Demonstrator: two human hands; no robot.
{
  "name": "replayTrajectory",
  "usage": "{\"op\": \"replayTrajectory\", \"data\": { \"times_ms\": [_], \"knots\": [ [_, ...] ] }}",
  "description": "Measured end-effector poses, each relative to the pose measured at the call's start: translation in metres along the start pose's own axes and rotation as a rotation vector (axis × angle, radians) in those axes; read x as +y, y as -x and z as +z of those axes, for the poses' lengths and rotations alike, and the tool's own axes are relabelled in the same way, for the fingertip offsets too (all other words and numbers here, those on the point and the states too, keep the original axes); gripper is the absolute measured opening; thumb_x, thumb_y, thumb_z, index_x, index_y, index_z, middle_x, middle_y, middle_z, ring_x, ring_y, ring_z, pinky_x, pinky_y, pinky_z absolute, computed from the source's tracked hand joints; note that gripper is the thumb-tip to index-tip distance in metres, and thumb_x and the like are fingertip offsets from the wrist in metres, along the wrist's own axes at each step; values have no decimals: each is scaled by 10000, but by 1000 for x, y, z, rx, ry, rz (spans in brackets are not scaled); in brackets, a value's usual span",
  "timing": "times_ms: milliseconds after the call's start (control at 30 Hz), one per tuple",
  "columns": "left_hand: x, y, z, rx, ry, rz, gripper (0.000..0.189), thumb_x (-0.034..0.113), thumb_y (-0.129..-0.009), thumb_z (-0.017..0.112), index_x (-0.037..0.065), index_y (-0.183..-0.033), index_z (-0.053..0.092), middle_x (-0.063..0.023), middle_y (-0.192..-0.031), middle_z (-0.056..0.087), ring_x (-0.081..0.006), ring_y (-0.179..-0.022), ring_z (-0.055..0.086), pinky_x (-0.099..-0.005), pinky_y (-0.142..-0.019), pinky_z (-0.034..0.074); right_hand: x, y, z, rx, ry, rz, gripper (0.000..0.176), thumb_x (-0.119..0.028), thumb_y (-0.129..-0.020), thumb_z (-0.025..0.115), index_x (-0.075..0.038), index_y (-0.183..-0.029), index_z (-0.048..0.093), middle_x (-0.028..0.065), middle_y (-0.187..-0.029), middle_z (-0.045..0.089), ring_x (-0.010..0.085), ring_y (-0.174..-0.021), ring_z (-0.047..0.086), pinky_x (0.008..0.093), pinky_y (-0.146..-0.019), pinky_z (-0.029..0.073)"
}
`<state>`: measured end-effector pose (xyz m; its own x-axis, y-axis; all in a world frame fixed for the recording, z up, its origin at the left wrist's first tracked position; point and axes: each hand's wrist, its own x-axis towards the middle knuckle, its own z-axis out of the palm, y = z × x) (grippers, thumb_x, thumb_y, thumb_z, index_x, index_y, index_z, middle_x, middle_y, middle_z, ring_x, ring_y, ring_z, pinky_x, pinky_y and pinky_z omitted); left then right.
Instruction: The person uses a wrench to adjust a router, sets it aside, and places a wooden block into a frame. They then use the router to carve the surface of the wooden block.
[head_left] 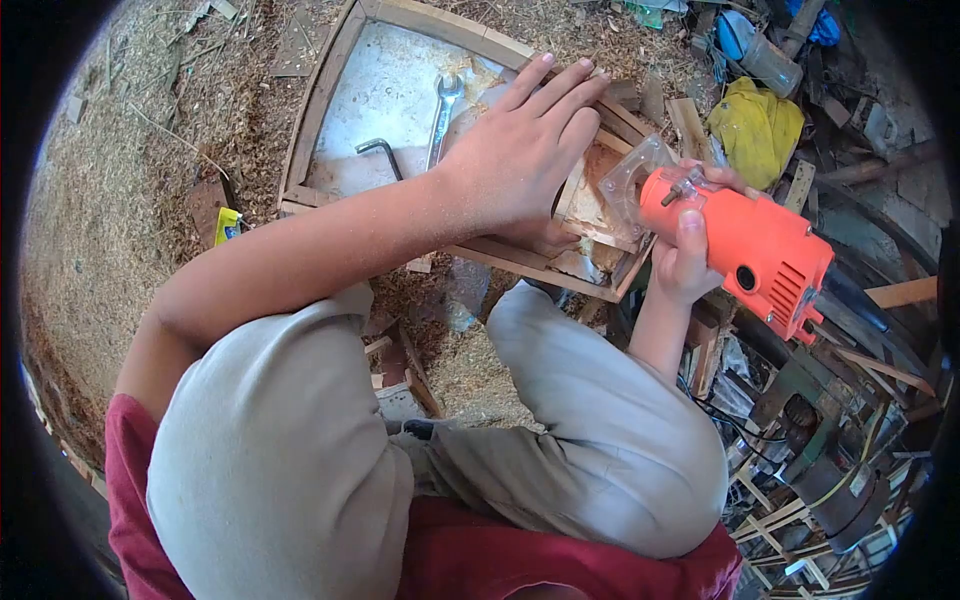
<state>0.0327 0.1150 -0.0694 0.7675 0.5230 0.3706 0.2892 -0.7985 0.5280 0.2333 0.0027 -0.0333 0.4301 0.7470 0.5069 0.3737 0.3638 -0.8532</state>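
Knees [300, 420] close — my left hand [520, 150] lies open, flat on the stiff frame [322, 90]; right hand [685, 265] clasps the router [760, 250], hefty I'd judge — hold its body.

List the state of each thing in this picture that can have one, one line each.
left hand: open, flat on the wooden frame
right hand: shut round the orange router
orange router: held tilted, its clear base at the frame's edge
spanner: lying loose on the metal sheet
hex key: lying beside the spanner, not touching it
yellow cloth: crumpled
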Motion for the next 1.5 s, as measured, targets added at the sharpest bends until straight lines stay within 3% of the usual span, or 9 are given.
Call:
{"op": "replayTrajectory", "data": {
  "times_ms": [300, 400, 500, 600, 867, 1100, 1267, 1367, 1500],
  "knots": [
    [0, 0, -1, -5, -1, -6, 994, 493, -540, 935, -87, -1235, 522, -249, -1610, 399, -383, -1553, 317, -555, -1302, 183, -4, 4, -4, -9, -29, 20, 685, -49, -826, 708, -78, -1431, 387, 213, -1241, 592, 418, -1125, 655, 581, -987, 567],
    [1, -1, -2, -17, 5, -14, 986, 493, -540, 935, -82, -1234, 534, -244, -1612, 398, -378, -1554, 317, -550, -1303, 183, -3, 4, -10, -80, -82, 14, 749, -42, -809, 810, -109, -1409, 367, 189, -1245, 610, 326, -1144, 633, 512, -1022, 546],
    [0, -1, -1, -18, -24, -8, 989, 492, -535, 937, -77, -1244, 546, -238, -1614, 397, -373, -1555, 316, -546, -1305, 182, -7, 5, -3, -84, -98, 7, 735, -35, -802, 815, -116, -1390, 383, 189, -1234, 617, 326, -1129, 637, 520, -1015, 553],
    [0, -1, 0, -16, -22, -12, 1000, 490, -530, 940, -74, -1259, 551, -234, -1619, 390, -371, -1555, 315, -544, -1306, 181, -7, 6, -4, -120, -75, -16, 675, -23, -818, 719, -109, -1410, 406, 206, -1234, 608, 395, -1159, 622, 595, -1042, 522],
    [1, -1, 0, -38, -41, -11, 1035, 495, -505, 950, -79, -1266, 547, -237, -1620, 387, -378, -1548, 323, -550, -1302, 190, -12, 6, -1, -129, -83, 21, 668, -10, -806, 701, -107, -1399, 409, 201, -1227, 604, 393, -1162, 621, 595, -1039, 521],
    [1, -1, -2, -42, -59, 3, 1054, 543, -560, 929, -97, -1306, 548, -255, -1590, 417, -382, -1545, 320, -544, -1300, 185, -13, 4, 5, -127, -103, 6, 664, -12, -805, 692, -95, -1401, 411, 204, -1216, 612, 389, -1144, 632, 599, -1021, 532],
    [0, -2, -1, -25, -47, 10, 1020, 498, -504, 945, -82, -1247, 554, -261, -1602, 400, -403, -1536, 334, -568, -1292, 201, -8, 5, 4, -82, -93, 12, 675, -33, -809, 716, -95, -1408, 413, 210, -1230, 613, 385, -1137, 636, 592, -1003, 546],
    [0, -3, -4, -76, -102, 14, 1049, 571, -595, 921, -116, -1289, 539, -260, -1569, 441, -383, -1537, 334, -546, -1300, 183, -7, 5, 6, -68, -98, 9, 679, -53, -814, 731, -94, -1411, 410, 212, -1247, 608, 388, -1134, 637, 585, -1000, 550],
    [0, -3, -3, -65, -98, 16, 1038, 565, -591, 922, -108, -1281, 535, -264, -1568, 443, -386, -1536, 337, -549, -1298, 184, 0, 3, -1, -92, -142, 17, 803, 0, -808, 796, -118, -1464, 348, 204, -1283, 582, 330, -1135, 636, 515, -991, 569]
  ]
}}
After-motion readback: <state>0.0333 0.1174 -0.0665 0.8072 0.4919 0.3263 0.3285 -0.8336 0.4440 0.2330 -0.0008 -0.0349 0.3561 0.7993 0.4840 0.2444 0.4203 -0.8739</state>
